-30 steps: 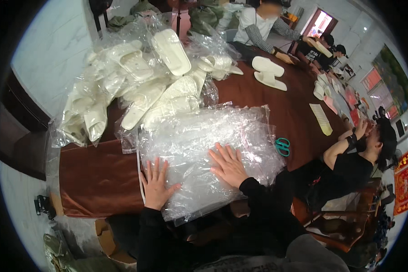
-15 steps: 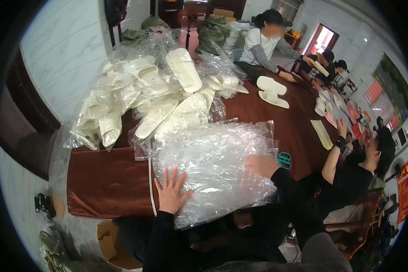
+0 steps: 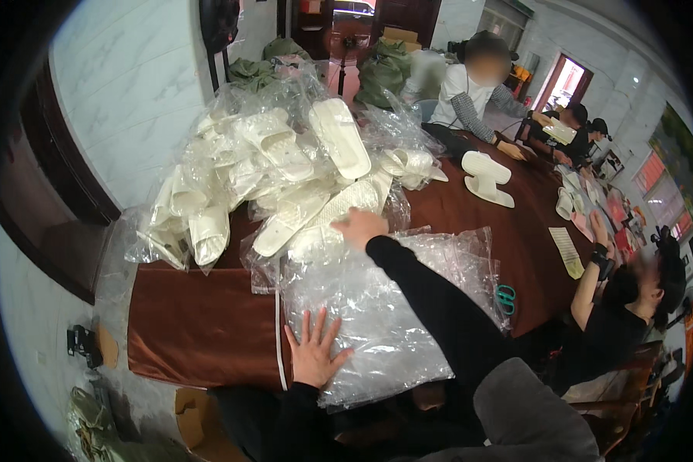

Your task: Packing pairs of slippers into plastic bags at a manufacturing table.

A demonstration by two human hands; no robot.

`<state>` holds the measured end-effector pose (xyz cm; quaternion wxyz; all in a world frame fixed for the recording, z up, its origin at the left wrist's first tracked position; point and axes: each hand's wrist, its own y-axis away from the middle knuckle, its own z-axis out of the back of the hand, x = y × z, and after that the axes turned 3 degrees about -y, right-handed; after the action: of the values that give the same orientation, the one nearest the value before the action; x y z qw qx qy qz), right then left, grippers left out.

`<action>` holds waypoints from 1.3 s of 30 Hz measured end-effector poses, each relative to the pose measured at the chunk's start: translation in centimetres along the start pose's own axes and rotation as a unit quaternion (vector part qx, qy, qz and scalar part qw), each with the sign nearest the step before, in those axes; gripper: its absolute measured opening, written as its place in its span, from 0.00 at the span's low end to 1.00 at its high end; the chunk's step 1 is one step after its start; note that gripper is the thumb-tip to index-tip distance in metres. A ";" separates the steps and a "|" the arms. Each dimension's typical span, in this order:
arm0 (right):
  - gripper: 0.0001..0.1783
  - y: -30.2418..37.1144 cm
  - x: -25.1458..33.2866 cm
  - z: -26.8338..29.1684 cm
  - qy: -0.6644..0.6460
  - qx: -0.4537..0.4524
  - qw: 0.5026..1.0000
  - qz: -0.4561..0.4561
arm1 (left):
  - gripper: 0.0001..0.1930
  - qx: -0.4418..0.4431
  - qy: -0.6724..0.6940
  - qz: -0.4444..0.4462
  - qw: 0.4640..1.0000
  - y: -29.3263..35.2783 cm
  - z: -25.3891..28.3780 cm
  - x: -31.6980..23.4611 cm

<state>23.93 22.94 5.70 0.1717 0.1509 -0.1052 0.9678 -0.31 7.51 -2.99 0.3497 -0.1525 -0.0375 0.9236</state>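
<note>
A stack of clear plastic bags [image 3: 408, 308] lies flat on the brown-covered table. My left hand [image 3: 316, 354] rests on its left side, palm down and fingers spread. My right hand [image 3: 362, 229] is past the stack's far edge, over the near side of a pile of cream slippers [image 3: 285, 150] in clear bags. Its fingers point left toward a bagged slipper [image 3: 337, 206]; they look partly stretched, with nothing visible held. Whether they touch the slipper is unclear. Teal-handled scissors [image 3: 505, 299] lie right of the stack.
A loose pair of slippers [image 3: 487, 179] lies farther right, with a pale ruled sheet [image 3: 566, 250] nearer me. A co-worker [image 3: 470, 104] sits across the table; another co-worker [image 3: 624, 308] is at the right. A cardboard box [image 3: 200, 423] stands on the floor at lower left.
My right hand has left the right part of the bag stack and moved forward and left to the slippers. My left hand stays on the stack. The view has shifted slightly.
</note>
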 end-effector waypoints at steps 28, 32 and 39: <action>0.11 6.7 -12.4 31.9 -0.126 -0.232 0.923 0.280 | 0.36 -0.050 -0.002 -0.013 0.999 0.4 -0.7 -0.3; 0.11 9.4 -8.6 29.7 -0.228 -0.128 0.895 0.362 | 0.36 -0.055 -0.023 -0.008 0.998 0.4 -0.9 0.2; 0.19 16.9 -8.1 17.6 -0.124 -0.049 0.938 0.321 | 0.39 -0.027 -0.011 -0.009 1.000 0.1 -0.7 -0.1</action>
<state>29.55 0.44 16.91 -0.1557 0.2191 -0.2162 0.9386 -0.13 7.37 -3.61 0.3532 -0.1517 -0.0674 0.9207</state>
